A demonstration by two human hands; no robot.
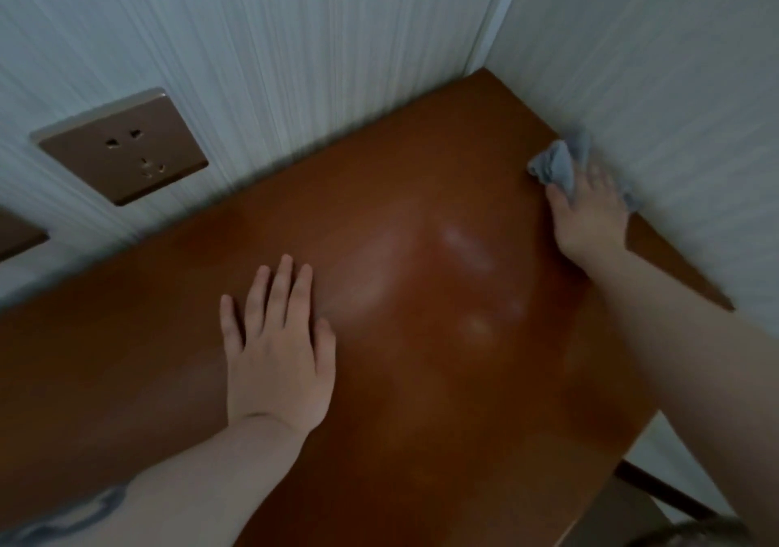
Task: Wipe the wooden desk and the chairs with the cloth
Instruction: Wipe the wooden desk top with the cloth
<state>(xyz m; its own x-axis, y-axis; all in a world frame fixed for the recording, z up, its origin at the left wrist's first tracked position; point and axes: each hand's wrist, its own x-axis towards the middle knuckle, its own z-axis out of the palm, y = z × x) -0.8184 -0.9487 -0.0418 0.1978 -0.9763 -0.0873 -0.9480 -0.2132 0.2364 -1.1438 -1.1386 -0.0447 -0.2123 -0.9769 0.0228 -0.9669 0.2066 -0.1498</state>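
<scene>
Pressing the grey cloth (556, 163) onto the desk (421, 209) beside the wall, your right hand (588, 213) lies over it, blurred; your left hand (276, 352) rests flat, fingers straight, well apart.

Two bare forearms reach into view, no sleeves, no gloves, no watch or rings showing on either. The left hand (276, 348) has short, plain nails and a faint crease line across the wrist just behind it. Well behind that wrist, on the left forearm, sits a dark blue-grey tattoo (80, 513), curved strokes, blurred. The right hand (590, 213) shows blurred and unadorned.
</scene>
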